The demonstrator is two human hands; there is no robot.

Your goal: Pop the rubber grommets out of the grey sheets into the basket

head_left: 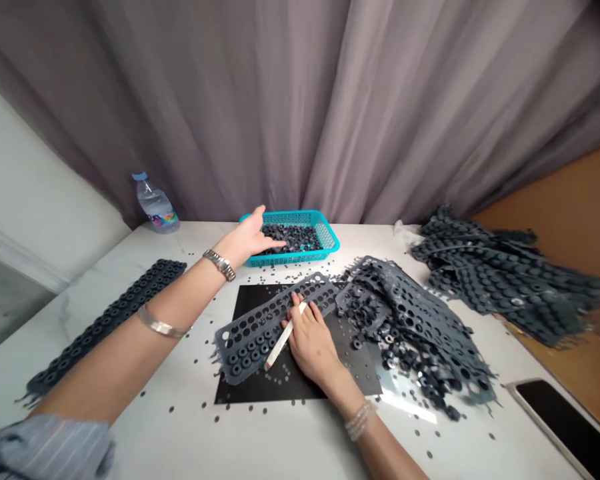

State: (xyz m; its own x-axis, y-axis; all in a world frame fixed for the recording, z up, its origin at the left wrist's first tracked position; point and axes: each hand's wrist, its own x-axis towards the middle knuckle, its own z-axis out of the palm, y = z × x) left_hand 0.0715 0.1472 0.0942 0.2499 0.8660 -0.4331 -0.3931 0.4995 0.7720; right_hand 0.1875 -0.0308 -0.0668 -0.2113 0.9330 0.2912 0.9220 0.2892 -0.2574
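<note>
My left hand [254,237] is over the left side of a turquoise plastic basket [333,241], its visible fingers apart and nothing seen in them. Small dark rubber rings [300,237] fill the bottom of that basket. A slim white stick [280,345] with a reddish lower end is gripped in my right hand [310,339]. This hand rests on a dark grey perforated rubber sheet [273,312], which lies slanted over a black mat [300,392]. Ring-shaped pieces sit in the sheet's lower-left holes, while many of its other holes have none.
To the right lie a heap of loose rings [410,360] and punched sheets [415,300]. Further right are stacked sheets [500,273] and a phone [560,420]. Another sheet [115,313] and a water bottle [156,203] are at left. Small discs dot the white table [180,440].
</note>
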